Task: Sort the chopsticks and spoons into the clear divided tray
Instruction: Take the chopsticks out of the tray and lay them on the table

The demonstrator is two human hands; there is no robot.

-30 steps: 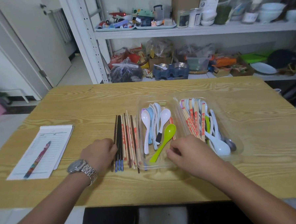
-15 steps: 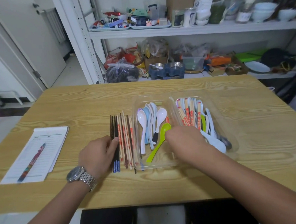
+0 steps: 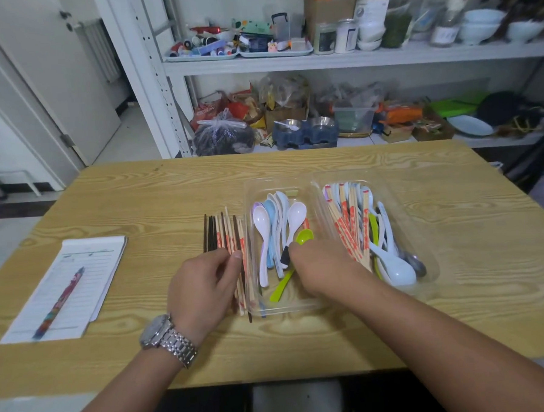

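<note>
The clear tray (image 3: 285, 309) sits on the wooden tabletop (image 3: 459, 322), a little right of the middle. It has two parts, side by side.

The left part holds spoons. There are white spoons (image 3: 261, 220), a blue spoon (image 3: 269, 210) and a green spoon (image 3: 304, 236), all with their bowls at the far end. The right part holds a bunch of light chopsticks (image 3: 347, 224) with red print. Beside them are pale spoons (image 3: 400, 271) and a metal spoon (image 3: 418, 266). There is also a thin green thing (image 3: 373, 229) that is mostly covered, so I cannot tell what it is.

The right hand (image 3: 321, 269) is down in the left part, on top of the spoons. Its fingers curl over the middle of the green spoon and hide it. I cannot tell if they pinch the spoon or only touch it. A small black bit (image 3: 284, 256) pokes out by the fingertips, too blurry to name.

Loose chopsticks (image 3: 226, 233) lie on the tabletop just beside the tray's left wall. The dark ones are on the left and the light ones on the right. The left hand (image 3: 202, 282) lies on their near half, fingers curled round some, thumb pressed on the light ones. Most of the near ends are hidden under it. A metal watch (image 3: 167, 337) is on that wrist.

Farther left is a notepad (image 3: 78, 263) with a pen (image 3: 60, 303) on it. Behind the tabletop, a white shelf (image 3: 351, 58) is full of bowls, jars and bags. Its right end is blurry and cut off.
</note>
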